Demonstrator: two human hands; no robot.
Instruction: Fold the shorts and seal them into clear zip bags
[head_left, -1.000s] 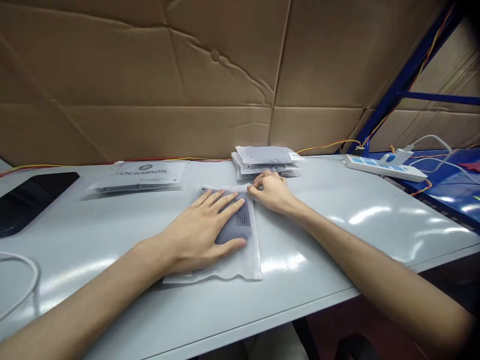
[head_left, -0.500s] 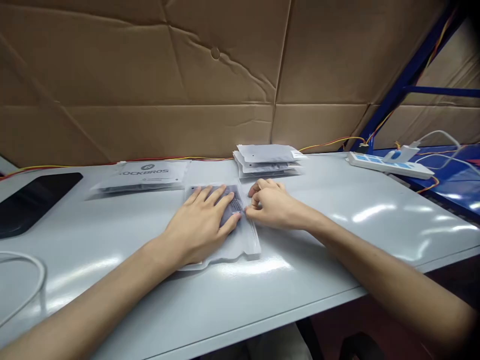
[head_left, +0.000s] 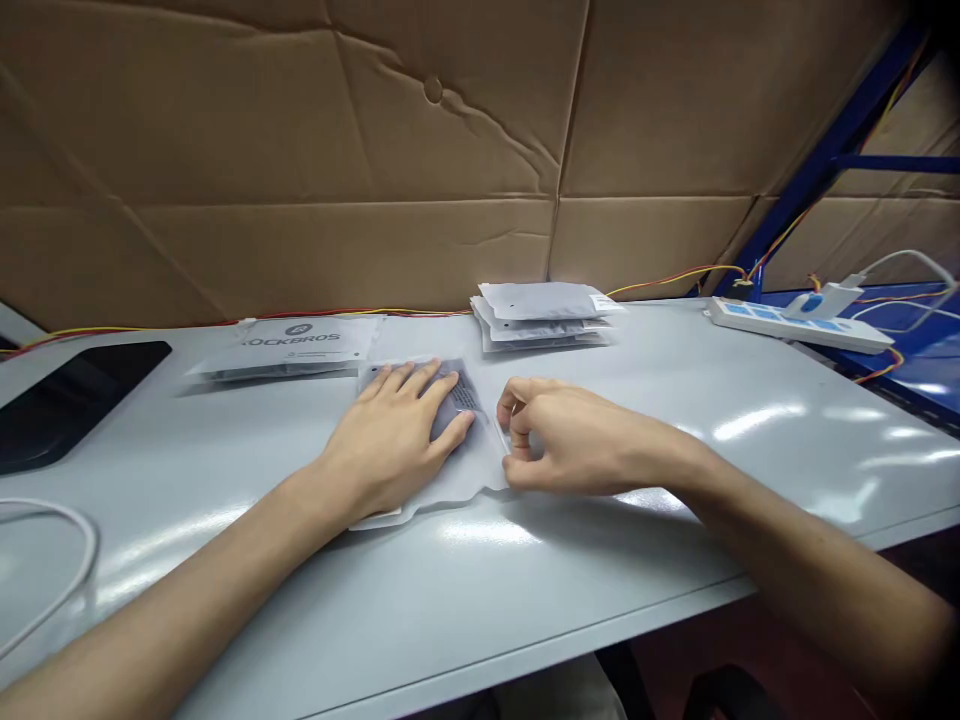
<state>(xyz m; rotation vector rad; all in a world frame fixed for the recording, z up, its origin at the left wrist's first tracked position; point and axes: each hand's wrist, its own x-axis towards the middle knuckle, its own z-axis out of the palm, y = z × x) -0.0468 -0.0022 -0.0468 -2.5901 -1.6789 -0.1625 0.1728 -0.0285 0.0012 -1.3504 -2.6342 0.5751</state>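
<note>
A frosted plastic bag (head_left: 457,470) lies flat on the table, with a dark item and small printed text showing through it. My left hand (head_left: 390,430) is spread flat over the bag, its fingers apart and pressing on the dark part. At the bag's right edge, near its front corner, my right hand (head_left: 559,435) is closed, thumb and curled fingers pinching the edge. The fingertips partly hide that edge.
Several similar packed bags (head_left: 547,300) are stacked at the back. Another printed bag (head_left: 300,345) lies back left. A black phone-like slab (head_left: 82,400) and white cable (head_left: 82,535) are at left. A power strip (head_left: 795,322) sits at right, before a cardboard wall (head_left: 337,130).
My right hand has slid toward me along the bag's right edge, to near its front corner. My left hand stays flat on the bag. The view has shifted slightly.
</note>
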